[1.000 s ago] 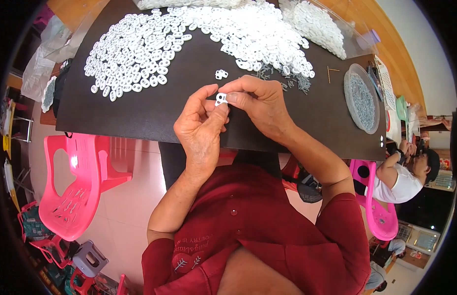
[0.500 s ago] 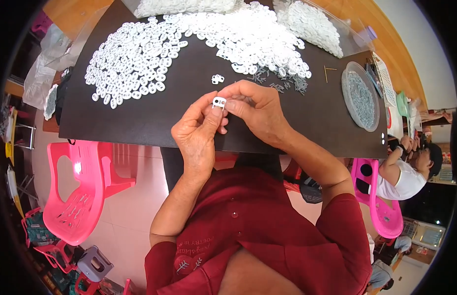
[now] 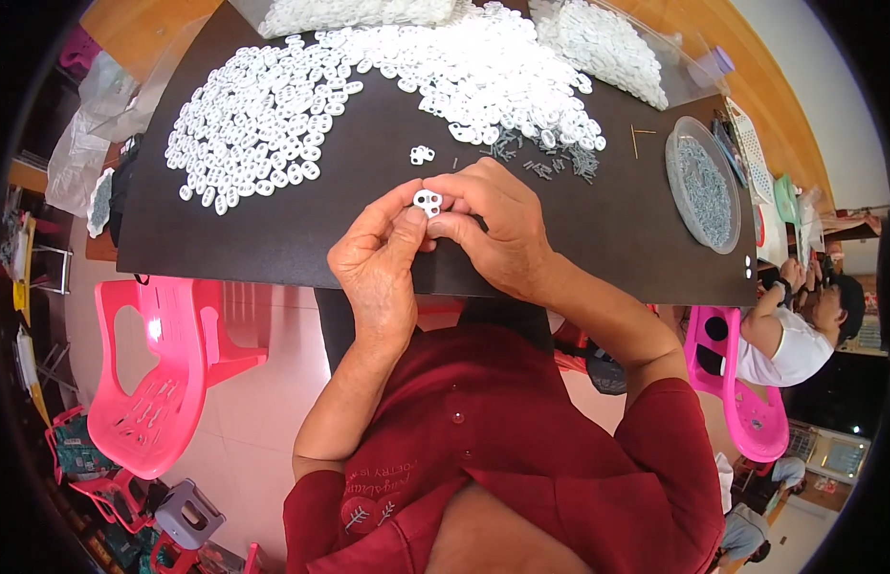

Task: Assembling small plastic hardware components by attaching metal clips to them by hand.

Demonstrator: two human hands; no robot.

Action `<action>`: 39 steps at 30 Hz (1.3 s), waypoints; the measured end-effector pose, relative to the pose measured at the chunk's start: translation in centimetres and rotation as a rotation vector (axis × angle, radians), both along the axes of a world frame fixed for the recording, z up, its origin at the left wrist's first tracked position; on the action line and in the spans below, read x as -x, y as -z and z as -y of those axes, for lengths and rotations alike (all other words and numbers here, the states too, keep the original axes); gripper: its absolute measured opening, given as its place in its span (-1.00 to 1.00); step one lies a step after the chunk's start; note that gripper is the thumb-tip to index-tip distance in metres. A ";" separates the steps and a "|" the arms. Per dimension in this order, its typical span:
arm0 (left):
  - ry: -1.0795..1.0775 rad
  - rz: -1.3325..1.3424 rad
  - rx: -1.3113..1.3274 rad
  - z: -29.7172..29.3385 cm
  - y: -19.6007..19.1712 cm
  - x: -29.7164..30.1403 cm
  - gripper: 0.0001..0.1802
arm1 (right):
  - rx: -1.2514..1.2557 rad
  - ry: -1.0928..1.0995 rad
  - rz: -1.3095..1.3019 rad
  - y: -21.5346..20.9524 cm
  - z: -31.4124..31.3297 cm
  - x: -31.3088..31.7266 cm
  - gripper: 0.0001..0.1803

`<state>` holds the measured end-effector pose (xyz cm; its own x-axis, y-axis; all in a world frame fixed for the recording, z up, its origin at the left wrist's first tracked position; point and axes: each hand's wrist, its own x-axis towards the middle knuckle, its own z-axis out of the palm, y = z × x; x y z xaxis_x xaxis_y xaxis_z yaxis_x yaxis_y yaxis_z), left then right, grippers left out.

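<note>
Turned slightly since the earlier frame, the white piece [image 3: 428, 200] now shows more of its holed face, and the thumb of the right hand [image 3: 503, 226] has shifted lower, toward the person. The piece is held between both hands, above the near part of the dark table [image 3: 273, 234]. Its upper part looks longest from side to side, with another lobe at lower right; fingers hide the rest. The left hand [image 3: 379, 256] meets it from the near left, thumb and fingers pinched on that edge. The right hand is about as close, at the piece's right side; whether its fingertips press on the piece or merely rest beside it cannot be told.

Toward the table's middle lies a loose white cluster [image 3: 422, 155]. White pieces [image 3: 249, 134] spread over the table's far left, a denser heap [image 3: 502, 72] by its far edge, and grey pins [image 3: 585, 164] beside that heap. Near the table's right end stands a round clear tray [image 3: 735, 206].
</note>
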<state>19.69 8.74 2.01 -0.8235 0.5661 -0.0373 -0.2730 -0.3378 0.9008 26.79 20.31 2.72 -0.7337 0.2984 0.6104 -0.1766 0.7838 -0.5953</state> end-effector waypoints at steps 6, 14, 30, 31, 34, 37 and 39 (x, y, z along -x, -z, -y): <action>0.043 0.101 -0.027 0.4 -0.3 0.7 -0.78 | -0.192 -0.002 -0.119 -0.2 0.1 0.5 -0.64; 0.032 0.034 -0.045 0.7 -0.6 0.8 -0.77 | -0.217 0.003 -0.129 -0.2 0.1 0.7 -0.63; -0.119 -0.235 -0.154 0.4 0.8 -0.4 -0.80 | -0.196 -0.013 -0.258 -0.2 0.8 0.7 -0.66; -0.118 -0.235 -0.154 0.5 0.7 -0.5 -0.80 | -0.196 -0.012 -0.257 -0.2 0.9 0.8 -0.66; -0.107 -0.153 -0.171 0.5 0.4 -0.6 -0.81 | -0.208 0.007 -0.274 -0.2 1.1 0.9 -0.67; -0.125 -0.146 -0.178 0.4 0.4 -0.8 -0.80 | -0.204 0.005 -0.273 -0.2 1.2 0.8 -0.69; -0.147 -0.187 -0.177 0.4 0.8 -0.8 -0.81 | -0.201 0.016 -0.293 -0.2 1.3 0.8 -0.71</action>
<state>20.53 8.35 1.22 -0.8803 0.4247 0.2116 -0.0443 -0.5175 0.8545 25.96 18.97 2.87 -0.5148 0.1605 0.8422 -0.3042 0.8842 -0.3544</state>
